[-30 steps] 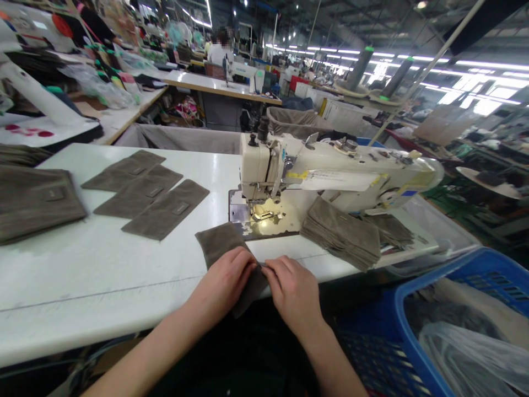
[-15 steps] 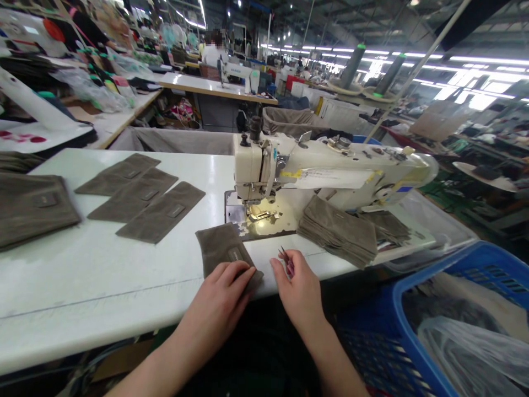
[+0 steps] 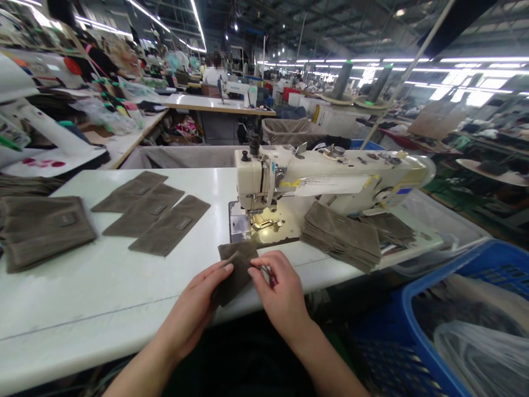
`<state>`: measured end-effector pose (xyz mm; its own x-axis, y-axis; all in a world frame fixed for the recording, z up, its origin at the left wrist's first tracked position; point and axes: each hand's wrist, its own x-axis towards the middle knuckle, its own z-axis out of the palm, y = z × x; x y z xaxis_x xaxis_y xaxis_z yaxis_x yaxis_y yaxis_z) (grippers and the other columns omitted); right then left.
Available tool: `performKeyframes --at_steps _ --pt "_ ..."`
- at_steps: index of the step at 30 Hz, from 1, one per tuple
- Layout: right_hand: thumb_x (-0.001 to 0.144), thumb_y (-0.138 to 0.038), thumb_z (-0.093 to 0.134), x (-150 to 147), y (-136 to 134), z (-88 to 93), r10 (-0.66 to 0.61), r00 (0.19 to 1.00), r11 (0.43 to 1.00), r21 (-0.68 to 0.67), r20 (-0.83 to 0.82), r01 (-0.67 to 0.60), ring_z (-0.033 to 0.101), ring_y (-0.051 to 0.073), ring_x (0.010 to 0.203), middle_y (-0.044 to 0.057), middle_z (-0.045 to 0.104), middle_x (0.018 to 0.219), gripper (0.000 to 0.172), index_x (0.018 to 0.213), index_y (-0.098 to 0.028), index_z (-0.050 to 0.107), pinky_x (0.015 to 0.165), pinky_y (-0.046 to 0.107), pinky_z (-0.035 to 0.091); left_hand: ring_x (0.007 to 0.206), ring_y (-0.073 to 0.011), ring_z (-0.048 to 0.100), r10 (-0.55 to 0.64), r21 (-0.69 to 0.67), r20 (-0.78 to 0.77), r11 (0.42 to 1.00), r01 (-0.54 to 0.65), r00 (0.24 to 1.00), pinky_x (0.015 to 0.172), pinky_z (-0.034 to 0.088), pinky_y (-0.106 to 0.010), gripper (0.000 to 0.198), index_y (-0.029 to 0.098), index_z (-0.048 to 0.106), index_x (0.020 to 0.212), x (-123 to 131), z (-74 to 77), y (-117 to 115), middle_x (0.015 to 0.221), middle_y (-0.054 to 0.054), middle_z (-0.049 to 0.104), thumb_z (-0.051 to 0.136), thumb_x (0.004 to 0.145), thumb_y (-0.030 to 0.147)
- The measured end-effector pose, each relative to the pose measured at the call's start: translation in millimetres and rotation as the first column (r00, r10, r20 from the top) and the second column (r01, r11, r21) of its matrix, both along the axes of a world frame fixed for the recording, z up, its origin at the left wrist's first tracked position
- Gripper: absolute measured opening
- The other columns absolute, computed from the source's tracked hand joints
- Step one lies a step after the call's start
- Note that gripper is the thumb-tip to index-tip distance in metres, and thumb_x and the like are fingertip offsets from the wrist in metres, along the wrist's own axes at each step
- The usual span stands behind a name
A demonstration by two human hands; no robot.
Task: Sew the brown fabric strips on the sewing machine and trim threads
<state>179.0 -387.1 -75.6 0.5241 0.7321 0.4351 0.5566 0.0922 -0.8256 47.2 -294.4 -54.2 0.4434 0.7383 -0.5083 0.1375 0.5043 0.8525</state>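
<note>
The brown fabric piece (image 3: 237, 278) was at the front edge of the table (image 3: 124, 292), just before the metal plate (image 3: 283, 234) of the sewing machine (image 3: 363, 171), and it was bent, so that one part lay over the other. I had it in the left hand (image 3: 192, 306): the thumb was placed on the top, and the other fingers were mostly hidden below. In the right hand (image 3: 283, 289) I held a small tool (image 3: 272, 279) with a dark red handle; the thumb and the forefinger stood narrow at the right side of the fabric, but I could not tell whether they also pinched it. To the left, three flat pieces (image 3: 167, 226) lay partly overlapping, each with a small label (image 3: 184, 223). Farther left I saw a larger brown pile (image 3: 45, 237). To the right, close beside the machine, there was a stack (image 3: 341, 234) of similar pieces. A paper strip (image 3: 330, 185) was on the machine. At the far right stood a blue basket (image 3: 407, 300) with clear plastic (image 3: 479, 347) inside.
</note>
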Motion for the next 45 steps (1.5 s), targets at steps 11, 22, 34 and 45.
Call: performKeyframes --at_steps 11,22,34,45 --pt "0.093 -0.03 0.052 1.9 6.8 -2.6 -0.082 0.992 0.996 -0.028 -0.093 0.079 0.054 0.013 0.069 0.0 0.059 0.08 0.014 0.083 -0.021 0.057 0.064 0.025 0.046 0.096 -0.0216 0.061 0.055 -0.047 -0.013 0.997 -0.056 0.998 0.069 0.044 -0.026 0.052 0.02 0.075 0.107 3.5 1.4 -2.1 0.105 -0.003 0.075 0.083 0.064 0.048" --pt "0.097 -0.035 0.053 10.8 -1.4 2.8 -0.081 0.974 0.996 0.024 -0.214 0.088 0.05 0.012 0.065 -0.003 0.054 0.07 0.027 0.074 -0.021 0.056 0.062 0.023 0.042 0.088 -0.0195 0.061 0.051 -0.129 0.103 0.991 -0.037 0.993 0.072 0.045 -0.026 0.034 0.018 0.076 0.098 3.3 4.5 2.9 0.102 -0.004 0.075 0.078 0.072 0.04" --pt "0.095 -0.023 0.052 -0.2 8.0 -13.1 -0.022 0.998 1.0 0.009 0.057 0.021 0.061 0.014 0.078 0.002 0.06 0.089 0.008 0.091 -0.02 0.058 0.07 0.024 0.047 0.089 -0.0198 0.061 0.099 -0.064 -0.008 0.993 -0.1 0.995 0.066 0.045 -0.024 0.036 0.019 0.077 0.094 1.4 2.2 -1.8 0.108 -0.004 0.074 0.083 0.067 0.041" --pt "0.101 -0.038 0.045 2.3 -4.6 -5.3 -0.103 0.994 0.988 -0.114 0.039 0.107 0.067 0.018 0.081 0.003 0.068 0.095 0.024 0.113 -0.022 0.057 0.068 0.027 0.05 0.088 -0.0207 0.069 0.16 -0.21 0.23 0.971 -0.112 0.96 0.076 0.052 -0.025 0.014 0.017 0.078 0.089 7.3 10.1 0.8 0.093 -0.005 0.078 0.074 0.078 0.024"
